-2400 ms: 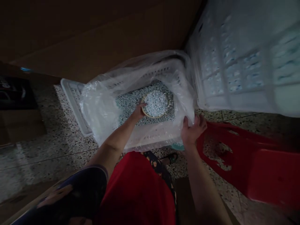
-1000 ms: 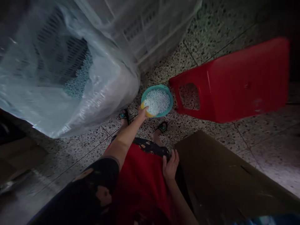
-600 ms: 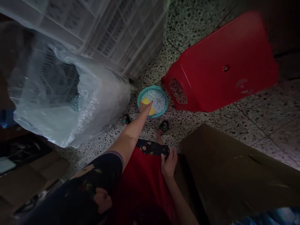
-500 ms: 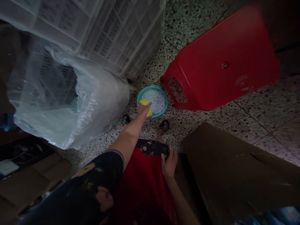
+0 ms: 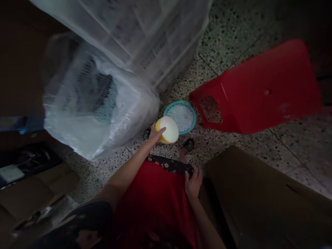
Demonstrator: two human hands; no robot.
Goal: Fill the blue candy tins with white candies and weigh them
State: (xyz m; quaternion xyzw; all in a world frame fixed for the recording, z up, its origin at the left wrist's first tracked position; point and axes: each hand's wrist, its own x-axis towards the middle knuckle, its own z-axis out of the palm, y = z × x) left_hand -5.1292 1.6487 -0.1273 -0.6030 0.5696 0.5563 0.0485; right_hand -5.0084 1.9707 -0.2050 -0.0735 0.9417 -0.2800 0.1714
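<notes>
Gripping a small yellow bowl (image 5: pixel 168 129) by its rim, your left hand (image 5: pixel 155 132) holds it tipped and apparently empty just above the floor, beside the teal basin (image 5: pixel 191 113) of pale pellets (image 5: pixel 182 117). Your right hand (image 5: pixel 194 180) rests against the red cloth (image 5: pixel 155 200) at your lap, fingers curled on its dark edge, holding nothing else. Keep the bowl level and your grip firm at the rim, judging by its tilt, so no pellets scatter. A plastic-lined crate (image 5: pixel 103 100) stands left; 1 red stool (image 5: pixel 259 90) lies overturned right.
</notes>
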